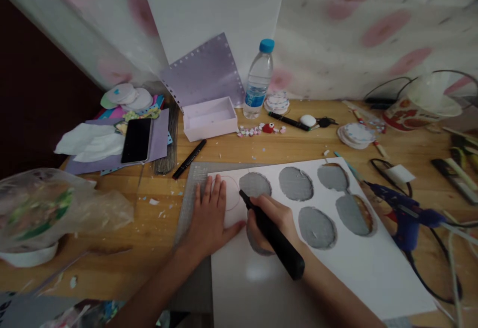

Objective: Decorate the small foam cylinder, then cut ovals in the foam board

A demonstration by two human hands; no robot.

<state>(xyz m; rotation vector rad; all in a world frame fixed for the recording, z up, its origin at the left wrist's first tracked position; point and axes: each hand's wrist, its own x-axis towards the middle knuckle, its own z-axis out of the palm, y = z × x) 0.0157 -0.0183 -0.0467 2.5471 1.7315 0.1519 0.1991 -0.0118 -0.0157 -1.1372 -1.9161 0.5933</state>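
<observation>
My left hand (211, 213) lies flat, fingers spread, on the upper left corner of a white board (254, 288). Under and beside its fingers runs a thin reddish circle (238, 188) drawn on the board. Wrapped around a thick black pen-shaped cutter (278, 243), my right hand (274, 213) holds its narrow tip at the circle's right edge. Several rough round holes open in the board, and the grey cutting mat (190, 203) shows through most of them. My right hand partly covers one hole.
Behind the board stand a white box (211, 121), a water bottle (257, 81) and a black marker (189, 159). A phone (137, 140) lies on papers at left, near a bagged bowl (33, 213). At right are a blue glue gun (405, 213) with cables and stacked white discs (356, 135).
</observation>
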